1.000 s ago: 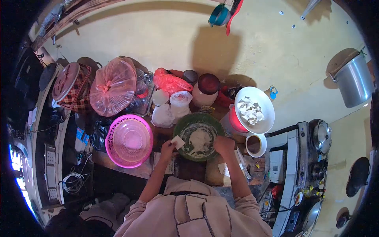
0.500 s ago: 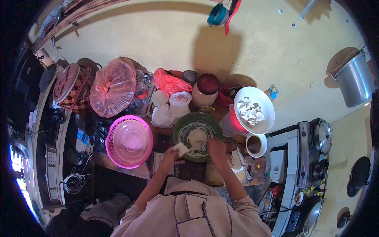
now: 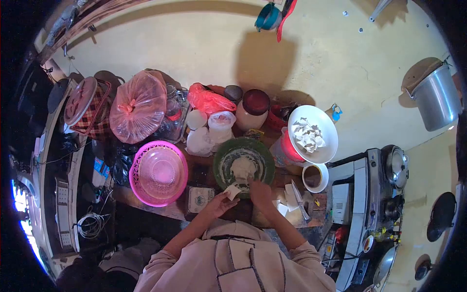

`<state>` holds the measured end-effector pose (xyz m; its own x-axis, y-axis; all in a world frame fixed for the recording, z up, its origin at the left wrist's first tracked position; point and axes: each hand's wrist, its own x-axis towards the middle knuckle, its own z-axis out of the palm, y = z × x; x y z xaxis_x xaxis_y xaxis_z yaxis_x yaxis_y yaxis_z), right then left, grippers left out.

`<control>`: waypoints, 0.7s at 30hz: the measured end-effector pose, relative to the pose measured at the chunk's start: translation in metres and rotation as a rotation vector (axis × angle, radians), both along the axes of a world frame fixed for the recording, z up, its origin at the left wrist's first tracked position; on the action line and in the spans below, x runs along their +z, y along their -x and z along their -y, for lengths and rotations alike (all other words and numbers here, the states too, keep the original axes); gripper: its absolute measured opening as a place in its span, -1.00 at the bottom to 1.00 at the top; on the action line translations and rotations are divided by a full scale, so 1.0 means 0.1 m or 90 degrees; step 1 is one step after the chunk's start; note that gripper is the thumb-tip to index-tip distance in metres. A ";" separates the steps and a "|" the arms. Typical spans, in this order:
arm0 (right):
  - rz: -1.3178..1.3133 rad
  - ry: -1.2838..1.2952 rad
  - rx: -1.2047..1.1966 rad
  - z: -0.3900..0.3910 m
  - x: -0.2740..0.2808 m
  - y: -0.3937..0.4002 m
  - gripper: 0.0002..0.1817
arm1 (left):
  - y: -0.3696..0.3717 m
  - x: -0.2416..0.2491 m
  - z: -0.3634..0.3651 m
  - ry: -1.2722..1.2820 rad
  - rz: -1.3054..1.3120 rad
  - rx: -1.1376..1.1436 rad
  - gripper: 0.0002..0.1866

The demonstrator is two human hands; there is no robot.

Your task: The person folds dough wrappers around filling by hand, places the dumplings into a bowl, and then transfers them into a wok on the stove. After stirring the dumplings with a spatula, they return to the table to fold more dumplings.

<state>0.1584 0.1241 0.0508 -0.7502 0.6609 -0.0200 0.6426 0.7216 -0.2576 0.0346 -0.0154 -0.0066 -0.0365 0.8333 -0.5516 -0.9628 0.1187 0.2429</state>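
Observation:
A green basin (image 3: 270, 152) with a pale, paste-like mixture (image 3: 243, 168) stands in front of me. Pinched in my left hand (image 3: 220, 205) is a small white square wrapper (image 3: 234, 192), held at the basin's near rim. My right hand (image 3: 261, 194) is beside it, over the near right part of the basin, with the fingers curled in. Whatever those fingers hold, if anything, is hidden. More white wrappers (image 3: 291, 197) and a knife (image 3: 300, 202) lie on a board right of my right hand. A white bowl (image 3: 332, 148) at the back right contains several folded white pieces (image 3: 309, 135).
A pink basket (image 3: 134, 177) stands left, and a small printed box (image 3: 200, 199) sits near my left forearm. Behind the basin are white bags (image 3: 221, 126) and a dark-lidded jar (image 3: 254, 109). A bowl of brown liquid (image 3: 318, 178) and a stove (image 3: 377, 190) are right.
My left hand has moved right and toward me with the wrapper, uncovering the printed box. My right hand has drawn left and nearer my body, closer to the wrapper.

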 end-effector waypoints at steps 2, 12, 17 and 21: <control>-0.003 0.003 -0.006 0.02 0.05 0.00 -0.74 | 0.01 0.05 0.00 0.000 0.006 0.004 -0.63; 0.000 0.012 -0.072 -0.05 0.13 0.01 -0.78 | 0.06 0.10 0.00 0.072 -0.137 0.046 -0.72; 0.031 0.009 -0.032 0.03 -0.14 0.02 -0.76 | 0.13 -0.05 -0.02 0.083 -0.184 0.000 -0.73; 0.027 0.021 -0.004 0.09 -0.17 0.01 -0.79 | 0.12 0.05 -0.01 0.104 -0.202 -0.015 -0.72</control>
